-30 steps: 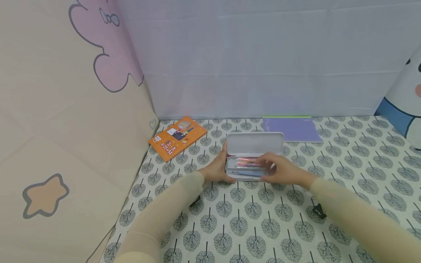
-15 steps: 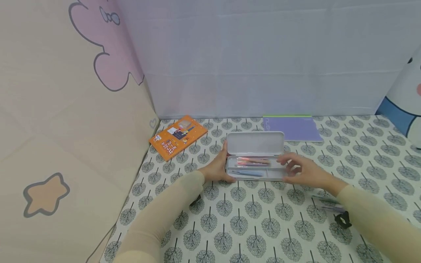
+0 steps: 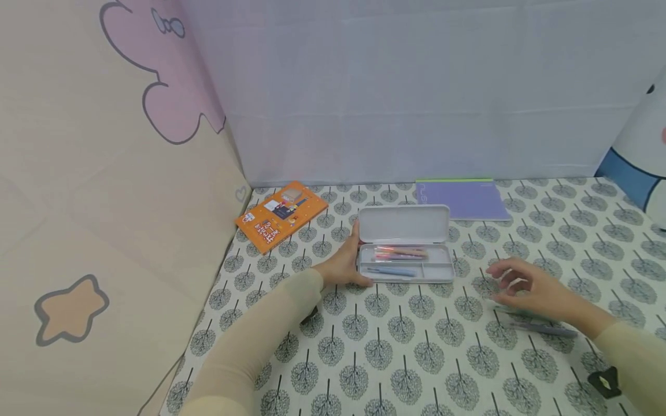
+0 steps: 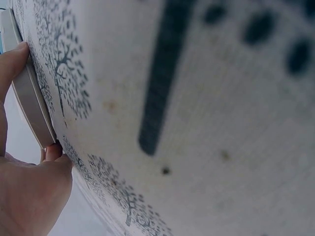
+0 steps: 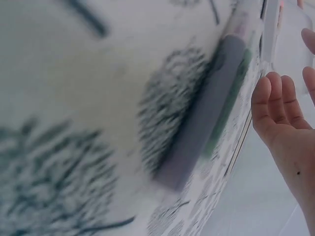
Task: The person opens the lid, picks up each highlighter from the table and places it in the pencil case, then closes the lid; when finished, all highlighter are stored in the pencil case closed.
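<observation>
A white pencil case (image 3: 403,224) lies open on the patterned cloth, its lid tipped back. My left hand (image 3: 340,266) grips the left end, thumb at the front edge and fingers behind; the left wrist view shows the case's pale side (image 4: 33,103) between thumb and fingers. Inside, a blue pen (image 3: 391,271) rests in the front compartment and several pinkish pens (image 3: 400,253) in the back one. My right hand (image 3: 536,292) hovers right of the case with bent, loose fingers, holding nothing. Under it lie a purple pen (image 5: 202,113) and a green pen (image 5: 229,103), side by side.
An orange book (image 3: 282,217) lies at the back left near the cream side wall. Behind the case's right side is a purple notebook (image 3: 463,200) with a green spine, in front of the pale back wall. The case's small front right compartment (image 3: 438,272) holds nothing.
My right hand has left the pencil case and moved right, over the two pens on the cloth. The blue pen lies uncovered in the case. My left hand has stayed in place.
</observation>
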`<state>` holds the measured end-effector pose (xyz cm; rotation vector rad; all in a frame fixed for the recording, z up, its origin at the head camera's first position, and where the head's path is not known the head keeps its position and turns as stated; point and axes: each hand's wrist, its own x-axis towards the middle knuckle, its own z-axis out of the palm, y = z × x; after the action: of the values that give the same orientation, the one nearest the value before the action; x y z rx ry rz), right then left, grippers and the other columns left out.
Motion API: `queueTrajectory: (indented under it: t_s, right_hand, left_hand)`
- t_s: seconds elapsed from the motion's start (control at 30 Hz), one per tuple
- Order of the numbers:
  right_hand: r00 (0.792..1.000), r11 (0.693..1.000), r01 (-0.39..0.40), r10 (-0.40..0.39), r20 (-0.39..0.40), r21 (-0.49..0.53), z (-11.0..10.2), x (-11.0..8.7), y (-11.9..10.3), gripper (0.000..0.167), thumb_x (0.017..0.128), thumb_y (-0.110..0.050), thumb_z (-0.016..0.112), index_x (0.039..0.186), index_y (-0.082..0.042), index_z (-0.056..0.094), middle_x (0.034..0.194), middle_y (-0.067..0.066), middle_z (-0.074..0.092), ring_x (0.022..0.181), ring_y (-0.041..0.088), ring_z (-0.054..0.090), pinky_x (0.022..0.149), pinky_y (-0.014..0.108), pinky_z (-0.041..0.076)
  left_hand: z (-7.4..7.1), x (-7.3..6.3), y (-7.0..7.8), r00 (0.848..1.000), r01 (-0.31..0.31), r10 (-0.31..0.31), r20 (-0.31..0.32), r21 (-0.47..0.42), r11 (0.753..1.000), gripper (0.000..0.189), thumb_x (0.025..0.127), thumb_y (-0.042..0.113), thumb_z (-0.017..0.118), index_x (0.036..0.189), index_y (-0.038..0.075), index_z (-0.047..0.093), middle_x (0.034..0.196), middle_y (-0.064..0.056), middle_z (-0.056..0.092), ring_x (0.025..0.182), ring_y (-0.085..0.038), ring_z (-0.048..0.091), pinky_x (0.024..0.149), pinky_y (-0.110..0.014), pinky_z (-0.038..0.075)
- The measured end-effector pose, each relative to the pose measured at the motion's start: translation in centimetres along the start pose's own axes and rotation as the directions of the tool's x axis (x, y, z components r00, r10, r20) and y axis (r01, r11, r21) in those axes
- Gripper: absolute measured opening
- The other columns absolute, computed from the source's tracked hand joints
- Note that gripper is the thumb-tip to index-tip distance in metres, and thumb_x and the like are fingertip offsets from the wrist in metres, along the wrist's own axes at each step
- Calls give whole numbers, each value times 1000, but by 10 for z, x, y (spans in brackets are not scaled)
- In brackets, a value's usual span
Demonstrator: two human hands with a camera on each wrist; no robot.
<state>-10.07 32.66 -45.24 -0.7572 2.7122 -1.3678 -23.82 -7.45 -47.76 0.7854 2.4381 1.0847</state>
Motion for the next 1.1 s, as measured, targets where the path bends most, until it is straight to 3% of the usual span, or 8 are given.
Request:
queueTrajectory:
  t_s: [0.23, 0.43, 0.8, 0.93, 1.1]
  right_hand:
    - [999, 999, -30, 30, -13, -25, -7, -25, 8, 50, 75, 3, 77, 120, 2, 56, 109, -4, 58, 85, 9, 59, 68, 19, 54]
    - [998, 990, -44, 39, -41, -131, -8, -37, 14, 49, 71, 0, 81, 115, -2, 60, 104, -6, 59, 84, 3, 58, 65, 19, 54]
    - [998, 941, 14, -31, -46, -337, -8, -38, 15, 48, 60, -8, 89, 101, -18, 66, 91, -10, 58, 68, -1, 48, 52, 18, 41]
    - [998, 919, 11, -32, -45, -395, -8, -36, 15, 46, 60, -9, 88, 99, -22, 67, 89, -13, 57, 68, -4, 47, 52, 18, 43]
    - [1000, 932, -5, -2, -19, -362, -8, -33, 14, 41, 65, -4, 85, 96, -24, 67, 88, -14, 59, 74, -7, 54, 57, 18, 50]
  left_hand:
    - [0, 0, 0, 1000, 12, -12, 7, 9, 1000, 157, 56, 26, 94, 147, 25, -33, 156, -14, 23, 143, -24, 28, 123, -36, 13]
    - [1, 1, -1, 999, 42, -42, 12, -10, 999, 156, 56, 27, 94, 148, 25, -32, 157, -13, 21, 145, -24, 24, 123, -37, 12]
    - [1, 1, -1, 999, 45, -45, 11, -7, 999, 156, 55, 28, 95, 149, 22, -30, 154, -14, 25, 142, -25, 29, 122, -38, 15]
    - [0, 0, 0, 999, 44, -44, 10, 4, 999, 155, 56, 28, 94, 149, 21, -30, 152, -13, 28, 140, -24, 32, 122, -37, 17]
    - [-1, -2, 3, 999, 31, -30, 15, -26, 999, 155, 58, 24, 94, 148, 24, -31, 147, -11, 33, 135, -22, 38, 121, -36, 21]
